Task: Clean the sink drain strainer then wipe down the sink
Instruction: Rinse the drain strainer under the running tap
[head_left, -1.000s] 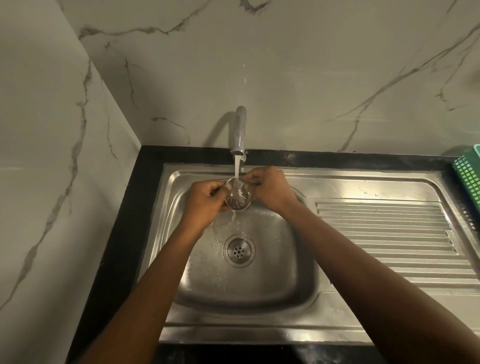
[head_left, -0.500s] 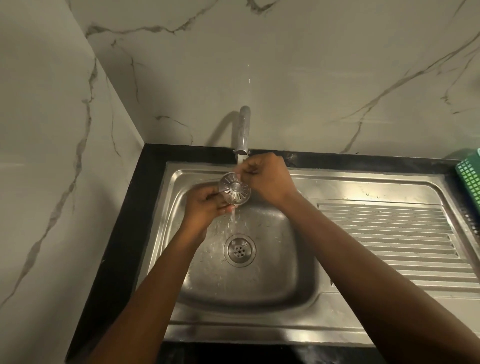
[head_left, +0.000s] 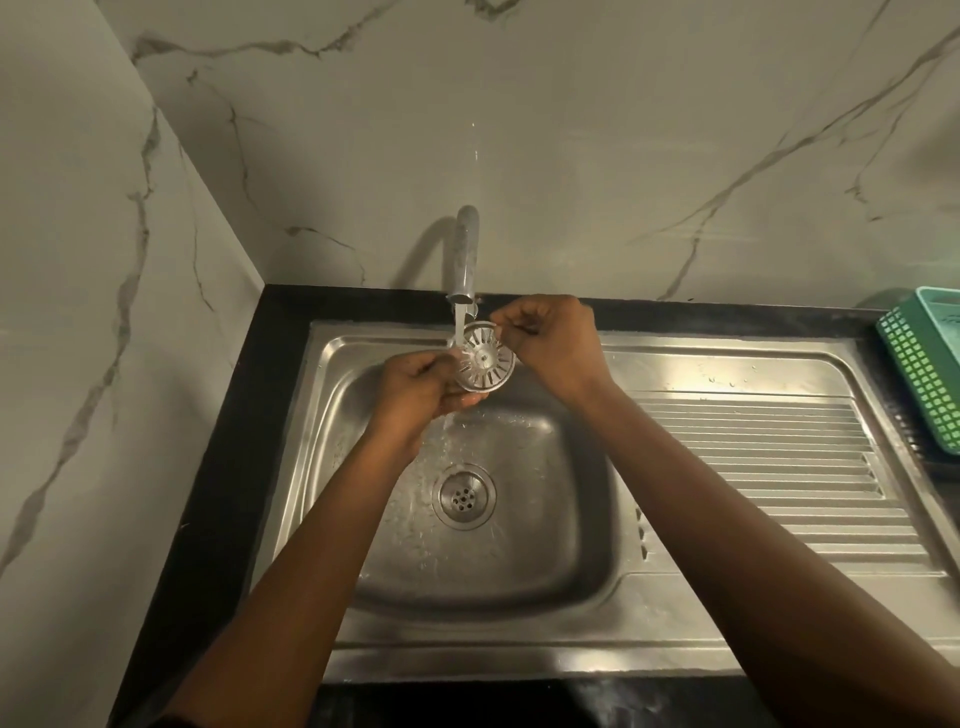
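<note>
The strainer (head_left: 483, 362) is being gripped by both the left hand (head_left: 415, 389) and right hand (head_left: 553, 343) under the tap (head_left: 465, 254), above the sink's (head_left: 519, 644) back edge.

A green basket (head_left: 930, 364), perhaps plastic, sits by the marble wall (head_left: 623, 130).

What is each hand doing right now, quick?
Left hand: closed, holding the strainer at its left edge, under the tap water.
Right hand: closed, pinching the strainer's right rim.
</note>
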